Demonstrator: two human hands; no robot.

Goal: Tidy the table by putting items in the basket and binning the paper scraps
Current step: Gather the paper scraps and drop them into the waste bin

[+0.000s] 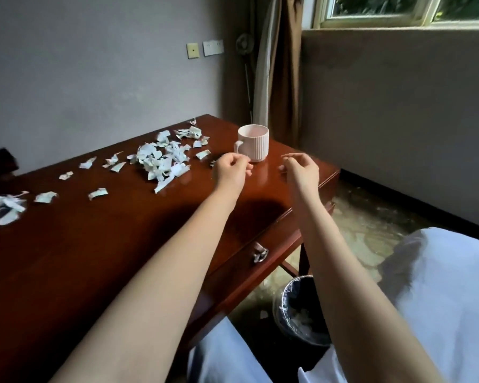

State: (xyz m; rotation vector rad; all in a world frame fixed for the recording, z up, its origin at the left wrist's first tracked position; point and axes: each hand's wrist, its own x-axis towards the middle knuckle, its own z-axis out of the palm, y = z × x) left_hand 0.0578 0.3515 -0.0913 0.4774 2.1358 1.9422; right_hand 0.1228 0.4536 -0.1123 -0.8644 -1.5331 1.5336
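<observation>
Head view. Bin [302, 310] stood on floor below table [94, 258] edge, scraps inside. Both hands hovered just before mug [253, 142]. Left hand [231, 170]: fingers curled, tips together; pinching anything, could not tell. Right hand [299, 168]: loosely curled, apparently empty. Paper scraps [161, 161] lay scattered left of mug. Best: gather into one heap, carry cupped. Basket out of view.
</observation>
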